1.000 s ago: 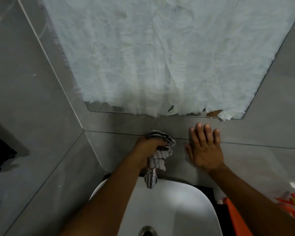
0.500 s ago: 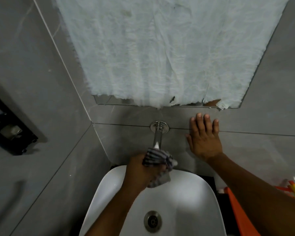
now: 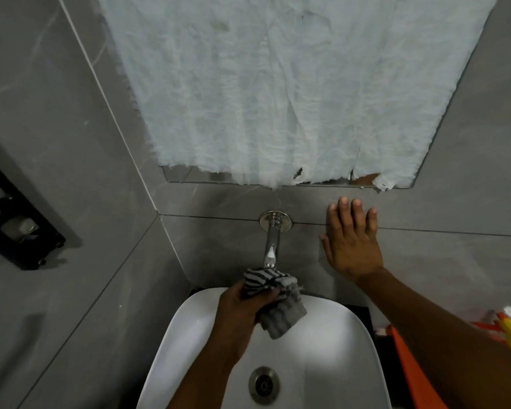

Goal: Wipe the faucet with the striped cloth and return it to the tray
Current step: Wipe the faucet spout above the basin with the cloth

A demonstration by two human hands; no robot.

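Left hand (image 3: 242, 308) in a closed grip, arm extended forward; right hand (image 3: 351, 246) flat, fingers spread.

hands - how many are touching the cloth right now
1. The left hand grips the striped cloth at the faucet tip; the right hand lies flat on the wall, apart.

**Where things sit**

Your left hand (image 3: 242, 308) grips the cloth (image 3: 273, 299) at the faucet (image 3: 270, 246) tip, above the sink (image 3: 337, 349). Your right hand (image 3: 351, 246) lies flat on the wall (image 3: 455, 255), right of the faucet. The drain (image 3: 263, 385) sits nearer you.
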